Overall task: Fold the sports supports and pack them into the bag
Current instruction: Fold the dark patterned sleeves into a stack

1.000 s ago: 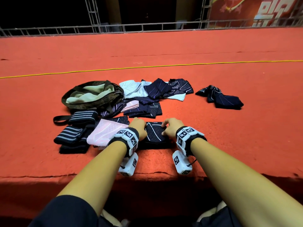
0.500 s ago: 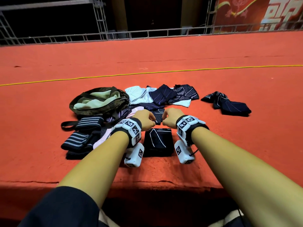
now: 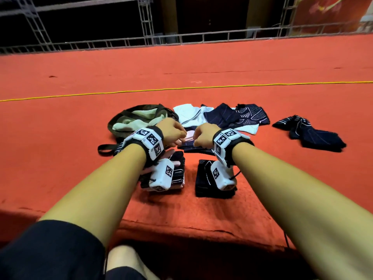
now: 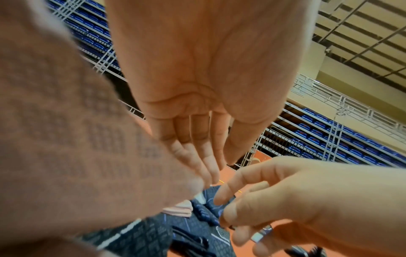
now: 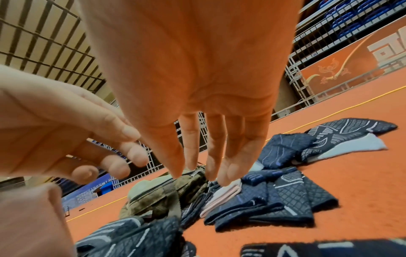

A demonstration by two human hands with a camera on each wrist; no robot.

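Now both hands hover side by side over the heap of knitted sports supports [image 3: 220, 120] on the red carpeted surface [image 3: 60, 158]. The left hand [image 3: 171, 132] shows straight, close-set fingers in its wrist view, nothing between them. The right hand [image 3: 202, 135] reaches with fingers extended and relaxed, tips just above a pale pink folded support [image 5: 222, 196], holding nothing that can be seen.

Directly below the wrists, at 6 o'clock from the hands, lie two flat folded pieces: a dark navy rectangle with white lines [image 3: 203, 182] and, beside it towards 8 o'clock, a dark striped folded support [image 3: 177, 168]. They sit apart, a strip of bare carpet between them.

At 10 o'clock the soft olive fabric bag [image 3: 139, 120] lies slumped, its mouth open and pale lining showing. Quilted navy and white supports spread from 12 to 2 o'clock, overlapping. A separate dark pair [image 3: 310, 134] lies well apart at 3 o'clock. The carpet's near edge drops off just behind the folded pieces; beyond the heap, open carpet runs to a thin yellow cord [image 3: 181, 89].
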